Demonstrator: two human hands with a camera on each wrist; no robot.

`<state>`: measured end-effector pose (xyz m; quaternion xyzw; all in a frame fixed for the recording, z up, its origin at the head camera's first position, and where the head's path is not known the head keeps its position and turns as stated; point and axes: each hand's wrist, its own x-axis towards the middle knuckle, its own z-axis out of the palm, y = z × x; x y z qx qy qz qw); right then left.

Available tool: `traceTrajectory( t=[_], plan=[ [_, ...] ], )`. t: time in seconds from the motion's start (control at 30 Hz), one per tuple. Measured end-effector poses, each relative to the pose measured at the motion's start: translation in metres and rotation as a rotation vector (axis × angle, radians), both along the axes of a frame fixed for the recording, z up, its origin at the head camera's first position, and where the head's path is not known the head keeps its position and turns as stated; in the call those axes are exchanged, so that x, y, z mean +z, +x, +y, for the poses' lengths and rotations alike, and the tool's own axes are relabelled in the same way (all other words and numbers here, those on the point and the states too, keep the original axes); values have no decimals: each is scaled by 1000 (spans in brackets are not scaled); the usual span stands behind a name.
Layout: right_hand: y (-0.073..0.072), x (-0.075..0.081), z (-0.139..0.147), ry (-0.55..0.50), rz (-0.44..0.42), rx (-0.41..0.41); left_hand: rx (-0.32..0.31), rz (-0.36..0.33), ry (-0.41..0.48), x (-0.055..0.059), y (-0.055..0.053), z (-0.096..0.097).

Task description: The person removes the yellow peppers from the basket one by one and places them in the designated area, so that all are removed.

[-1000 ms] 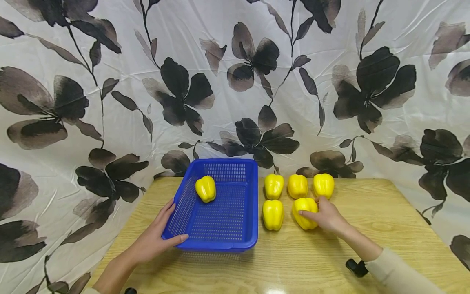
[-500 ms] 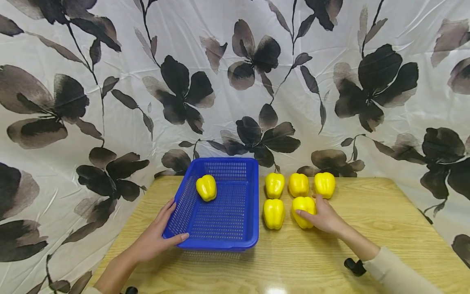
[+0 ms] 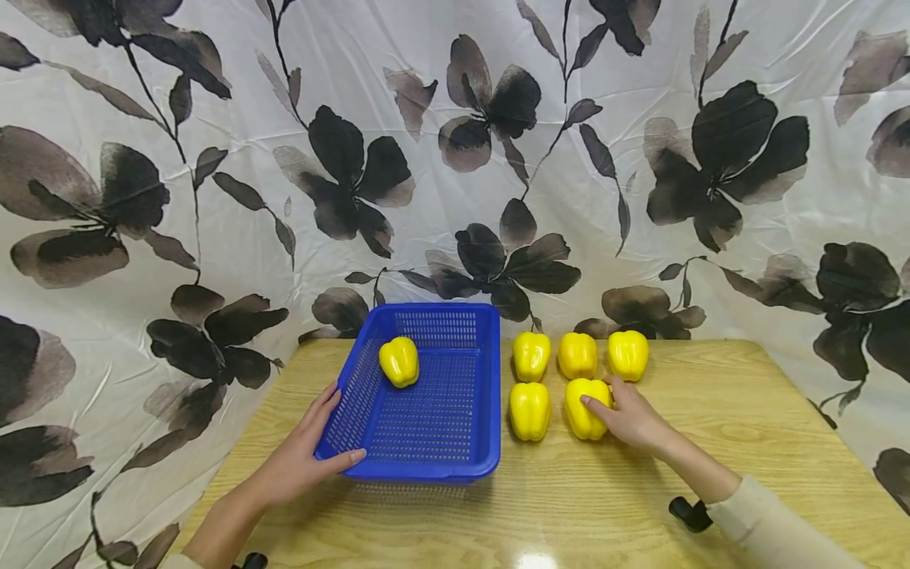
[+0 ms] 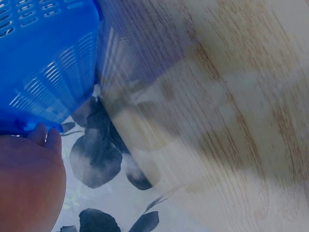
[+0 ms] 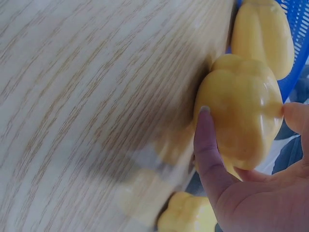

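Note:
A blue plastic basket (image 3: 441, 411) with perforated sides stands on the table, one yellow bell pepper (image 3: 399, 362) inside it near the left wall. My left hand (image 3: 302, 462) grips the basket's near left corner, thumb on the front rim and fingers along the left side. To the right of the basket, yellow bell peppers stand in two rows. My right hand (image 3: 636, 419) holds the front-row right bell pepper (image 3: 587, 409), the thumb on one side. In the right wrist view the fingers and thumb lie around this bell pepper (image 5: 241, 111).
Beside the held one stands a front-row bell pepper (image 3: 529, 412). Behind are three more: a left one (image 3: 532, 356), a middle one (image 3: 577, 356) and a right one (image 3: 628, 355). The wooden table (image 3: 746, 442) ends at a floral cloth (image 3: 569, 197) at the back.
The right thumb has shifted slightly on the held bell pepper, which stands a little more upright than a second ago. The left hand and the basket stay in place.

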<state>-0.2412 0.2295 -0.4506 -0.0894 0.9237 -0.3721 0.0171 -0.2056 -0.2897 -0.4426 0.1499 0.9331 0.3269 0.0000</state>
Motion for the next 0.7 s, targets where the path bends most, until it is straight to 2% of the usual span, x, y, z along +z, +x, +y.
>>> traceTrajectory(
  t=[0.33, 0.53, 0.7],
  plan=[
    [0, 4, 2, 30, -30, -21, -3, 6, 8, 1, 1, 1],
    [1, 12, 10, 57, -44, -42, 1, -16, 15, 0, -1, 1],
    [3, 23, 19, 27, -52, -31, -2, -14, 17, 0, -1, 1]
  ],
)
